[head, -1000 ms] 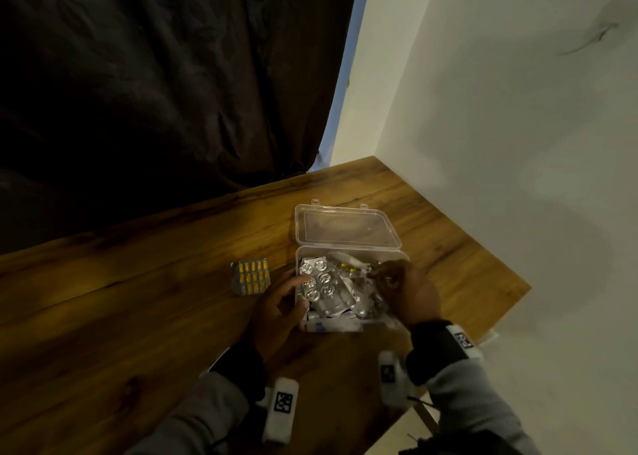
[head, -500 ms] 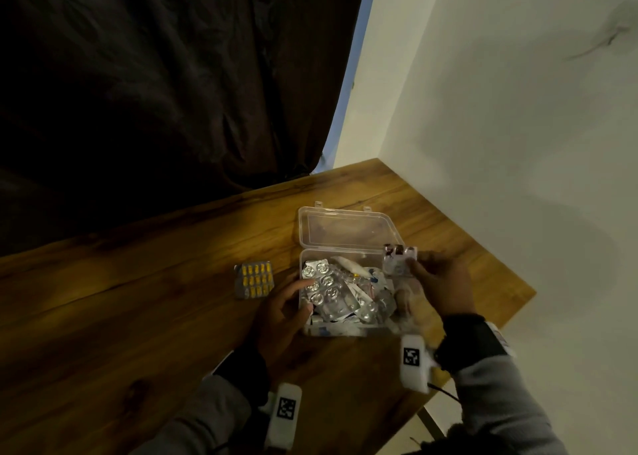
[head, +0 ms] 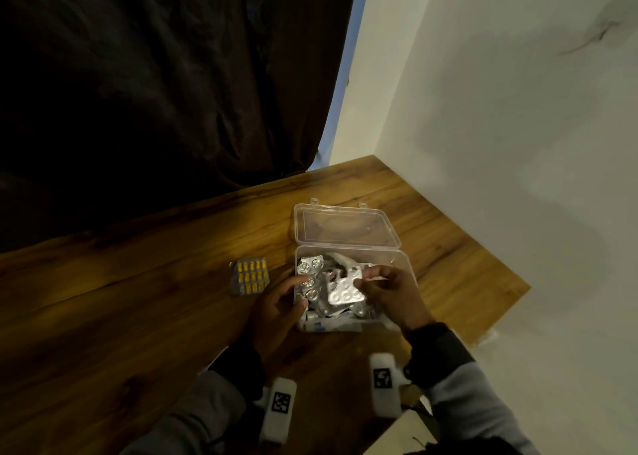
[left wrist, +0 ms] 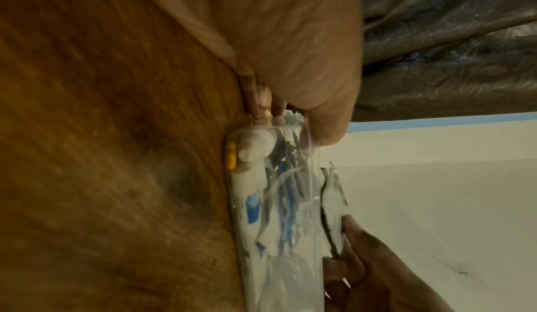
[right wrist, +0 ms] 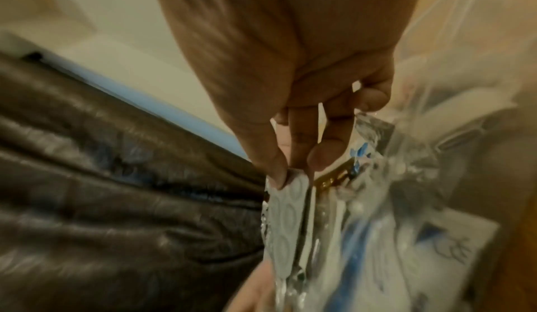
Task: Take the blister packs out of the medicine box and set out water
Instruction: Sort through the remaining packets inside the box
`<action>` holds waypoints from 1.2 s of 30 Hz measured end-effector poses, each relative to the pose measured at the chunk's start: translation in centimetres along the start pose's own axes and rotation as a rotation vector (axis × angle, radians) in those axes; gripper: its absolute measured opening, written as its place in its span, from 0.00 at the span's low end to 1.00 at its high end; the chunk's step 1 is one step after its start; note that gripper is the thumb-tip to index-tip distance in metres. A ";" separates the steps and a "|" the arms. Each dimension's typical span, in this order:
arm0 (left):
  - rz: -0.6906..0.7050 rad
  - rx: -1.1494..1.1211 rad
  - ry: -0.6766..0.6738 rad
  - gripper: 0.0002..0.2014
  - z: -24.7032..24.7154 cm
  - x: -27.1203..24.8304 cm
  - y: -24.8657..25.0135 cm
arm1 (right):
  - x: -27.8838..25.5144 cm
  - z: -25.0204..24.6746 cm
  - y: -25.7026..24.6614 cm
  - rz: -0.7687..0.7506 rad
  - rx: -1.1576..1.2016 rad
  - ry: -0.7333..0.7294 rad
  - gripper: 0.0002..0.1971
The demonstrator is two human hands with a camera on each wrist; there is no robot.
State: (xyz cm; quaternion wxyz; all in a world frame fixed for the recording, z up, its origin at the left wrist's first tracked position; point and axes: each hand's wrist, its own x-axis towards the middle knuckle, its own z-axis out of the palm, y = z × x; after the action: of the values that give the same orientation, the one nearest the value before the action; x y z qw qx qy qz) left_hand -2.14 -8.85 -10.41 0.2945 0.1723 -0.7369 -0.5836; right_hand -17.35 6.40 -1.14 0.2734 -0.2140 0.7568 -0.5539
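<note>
The box [head: 348, 283] lies on the bench [head: 138, 299] with its lid [head: 345, 225] thrown flat back at 12 o'clock, so the contents are reachable from above. The left hand [head: 276, 311] sits at the box's 9 o'clock wall, its index finger laid across the rim onto a round-bubble pack [head: 309, 275] and the thumb at the near corner. Its grip looks loose and extended rather than closed on anything, most likely there to keep the light box from sliding or lifting while the other hand pulls.

The right hand [head: 390, 294] comes in from 3 o'clock and has a narrow pinch grip on a silver pack [head: 345, 290]: in the right wrist view, thumb and fingers close on the pack's [right wrist: 286, 204] top edge, and it hangs below them. The pack stands tilted up over the heap in the box, at 9 o'clock of that grip, clear of the pile or nearly so; this is probably the lifting-out step.

A yellow pack [head: 249, 276] already lies on the bench at 9 o'clock of the box, just beyond the left hand. Many packs remain inside, with a white tube [left wrist: 251, 170] against the near wall. No water is in view.
</note>
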 end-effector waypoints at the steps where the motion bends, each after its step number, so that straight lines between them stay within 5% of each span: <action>1: -0.004 -0.006 -0.003 0.18 0.0 0.0 0.0 | 0.2 0.8 0.5 -0.027 -0.045 0.002 0.04; 8: -0.032 -0.083 -0.004 0.16 0.1 0.0 0.3 | 1.5 1.0 0.7 -0.163 -0.339 0.081 0.08; 12: -0.028 -0.054 -0.005 0.16 0.0 -0.1 0.3 | 3.9 -3.1 -0.4 -0.081 -0.681 0.177 0.03; 15: -0.028 -0.035 -0.002 0.16 -0.1 0.0 0.2 | 6.7 -3.9 -0.4 0.060 -0.984 0.083 0.12; 20: -0.058 -0.046 -0.007 0.17 -0.1 -0.1 -0.4 | 8.3 -1.7 -0.8 0.193 -1.112 -0.170 0.30; 23: -0.051 -0.050 0.001 0.18 -0.1 -0.1 -0.2 | 8.3 -1.3 -0.8 0.197 -1.088 -0.213 0.33; 26: -0.049 -0.059 0.005 0.18 -0.1 -0.2 0.2 | 8.1 -1.9 -1.0 0.168 -1.046 -0.227 0.26; 31: -0.048 -0.030 0.001 0.19 -0.2 -0.1 0.4 | 7.2 -4.4 -2.2 -0.017 -0.870 -0.050 0.10; 36: -0.038 -0.043 0.013 0.17 -0.1 -0.1 0.7 | 6.3 -7.0 -3.7 -0.119 -0.687 -0.078 0.08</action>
State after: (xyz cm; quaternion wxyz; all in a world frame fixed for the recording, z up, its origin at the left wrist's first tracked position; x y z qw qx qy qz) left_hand -1.91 -8.71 -9.72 0.2916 0.1836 -0.7188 -0.6038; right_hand -26.57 6.37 2.96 0.1815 -0.3582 0.8742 -0.2730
